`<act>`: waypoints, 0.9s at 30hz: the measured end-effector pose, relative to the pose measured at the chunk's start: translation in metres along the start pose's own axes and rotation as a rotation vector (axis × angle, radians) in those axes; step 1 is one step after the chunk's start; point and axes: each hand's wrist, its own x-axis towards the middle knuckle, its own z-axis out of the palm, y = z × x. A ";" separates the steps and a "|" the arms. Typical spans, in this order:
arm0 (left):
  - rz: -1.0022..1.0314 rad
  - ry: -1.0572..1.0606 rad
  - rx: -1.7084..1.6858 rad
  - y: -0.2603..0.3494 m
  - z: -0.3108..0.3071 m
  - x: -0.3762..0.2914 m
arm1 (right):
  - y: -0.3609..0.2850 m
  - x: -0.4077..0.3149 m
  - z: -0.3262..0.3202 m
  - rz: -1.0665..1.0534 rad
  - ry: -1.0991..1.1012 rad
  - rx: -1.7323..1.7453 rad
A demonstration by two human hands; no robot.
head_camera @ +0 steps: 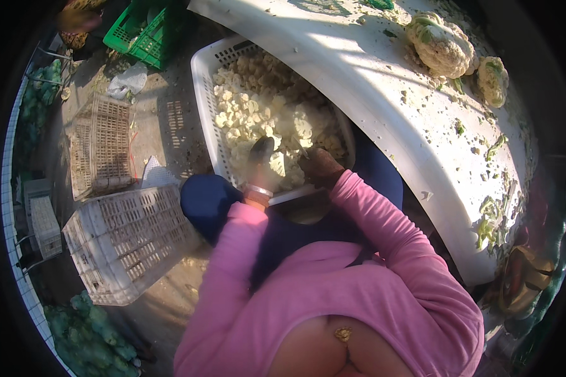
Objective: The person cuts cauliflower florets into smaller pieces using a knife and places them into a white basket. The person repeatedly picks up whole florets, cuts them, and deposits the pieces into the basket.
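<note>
A white plastic basket [203, 89] full of cut cauliflower florets [245, 110] stands between my knees, partly under the table edge. My left hand [260, 158], dark-gloved or dark-stained and blurred, is over the near part of the heap. A pale cauliflower piece [277, 164] lies against its inner side; whether the fingers grip it is unclear. To the right, my right hand [321, 166] is curled low over the florets, its fingers turned toward the left hand. A thin pointed object [303, 151] sticks out at its fingertips, too small to name surely.
A white table [358, 94] on the right bears cauliflower heads [441, 45] and leaf scraps [488, 217]. Slatted plastic crates [127, 240] lie on the floor [151, 122] at left. A green crate [139, 35] is at the far left, beside part of another person [75, 23].
</note>
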 end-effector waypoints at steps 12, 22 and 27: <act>-0.287 0.093 -0.696 -0.017 -0.001 0.009 | -0.038 -0.020 -0.022 -0.304 0.241 0.534; -0.507 0.050 -1.012 0.022 0.005 0.001 | -0.004 -0.019 0.035 -0.601 0.429 -0.071; -0.188 -0.173 -0.517 0.045 -0.003 0.010 | 0.005 -0.031 0.019 -0.656 0.250 -0.287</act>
